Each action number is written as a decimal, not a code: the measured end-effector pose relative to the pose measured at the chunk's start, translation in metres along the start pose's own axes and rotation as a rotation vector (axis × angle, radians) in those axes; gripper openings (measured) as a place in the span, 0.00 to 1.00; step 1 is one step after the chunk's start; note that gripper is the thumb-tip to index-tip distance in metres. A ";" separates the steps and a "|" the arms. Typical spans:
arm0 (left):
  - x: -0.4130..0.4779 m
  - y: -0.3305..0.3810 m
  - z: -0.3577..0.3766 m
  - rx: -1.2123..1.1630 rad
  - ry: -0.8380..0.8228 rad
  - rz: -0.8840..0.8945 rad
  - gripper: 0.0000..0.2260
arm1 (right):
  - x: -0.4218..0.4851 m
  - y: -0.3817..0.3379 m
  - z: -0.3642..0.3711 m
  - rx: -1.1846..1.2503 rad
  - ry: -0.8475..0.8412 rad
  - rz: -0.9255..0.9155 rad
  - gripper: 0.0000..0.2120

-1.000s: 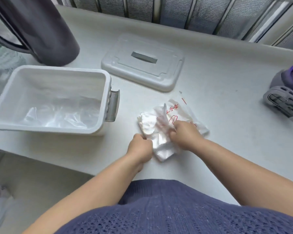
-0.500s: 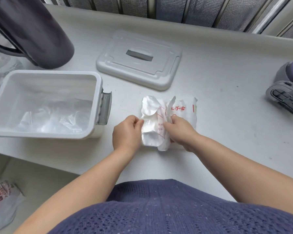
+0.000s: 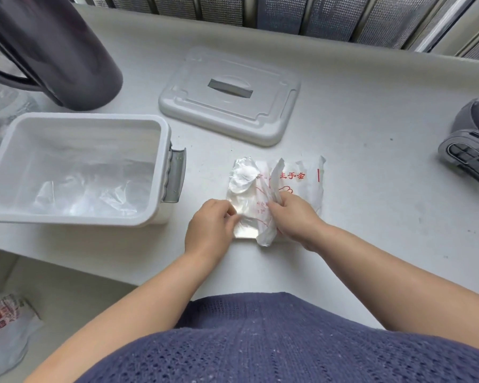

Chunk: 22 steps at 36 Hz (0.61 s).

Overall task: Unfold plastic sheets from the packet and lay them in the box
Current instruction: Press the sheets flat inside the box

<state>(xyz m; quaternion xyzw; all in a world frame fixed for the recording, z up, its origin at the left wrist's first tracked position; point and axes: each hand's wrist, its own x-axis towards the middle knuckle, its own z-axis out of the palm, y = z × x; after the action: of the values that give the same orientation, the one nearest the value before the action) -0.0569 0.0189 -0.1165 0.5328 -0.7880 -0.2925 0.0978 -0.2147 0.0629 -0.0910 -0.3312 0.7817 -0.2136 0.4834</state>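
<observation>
Packet (image 3: 306,186) is lying on the counter (image 3: 371,128) beside the box (image 3: 165,134), turned squarer than a second ago. Right hand (image 3: 295,217) is gripping its flap, and left hand (image 3: 209,228) is now pinching a sheet (image 3: 246,214), so the next pull is likely starting.

White packet (image 3: 304,186) with red print, pale grey box (image 3: 161,172) and lid (image 3: 227,98), dark purple jug (image 3: 61,51), navy open-knit top (image 3: 274,341).

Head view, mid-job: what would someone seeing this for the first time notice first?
Both hands work at the near edge of the counter: the left hand pinches the clear plastic sheets showing from the torn packet, which the right hand grips. To their left stands the open white box with crumpled sheets already inside, and its lid lies flat behind the packet.
</observation>
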 end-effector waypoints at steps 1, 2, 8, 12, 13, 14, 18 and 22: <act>0.001 0.001 -0.003 -0.041 0.013 -0.032 0.05 | 0.001 0.000 0.000 -0.008 0.002 -0.008 0.08; 0.002 0.002 -0.005 -0.102 0.031 -0.073 0.04 | 0.000 0.000 0.000 -0.008 0.005 -0.008 0.09; -0.001 0.019 -0.018 -0.478 0.154 -0.196 0.05 | 0.001 -0.003 -0.001 0.021 0.051 -0.003 0.08; 0.002 0.041 -0.026 -0.831 0.122 -0.184 0.04 | -0.002 -0.011 -0.005 -0.007 0.167 -0.050 0.20; 0.005 0.046 -0.029 -0.878 0.113 -0.174 0.04 | -0.003 -0.013 -0.007 -0.001 0.198 -0.091 0.23; 0.008 0.051 -0.033 -0.913 0.109 -0.168 0.04 | -0.004 -0.015 -0.009 -0.002 0.209 -0.132 0.27; 0.020 0.058 -0.047 -1.141 0.074 -0.240 0.07 | -0.005 -0.025 -0.011 -0.038 0.233 -0.217 0.32; 0.025 0.058 -0.053 -1.346 0.035 -0.319 0.08 | -0.009 -0.031 0.002 -0.076 0.268 -0.323 0.24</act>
<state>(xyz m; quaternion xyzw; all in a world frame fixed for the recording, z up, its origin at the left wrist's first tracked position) -0.0874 -0.0070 -0.0445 0.4703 -0.3453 -0.7201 0.3756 -0.2003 0.0483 -0.0658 -0.4388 0.7831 -0.3009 0.3219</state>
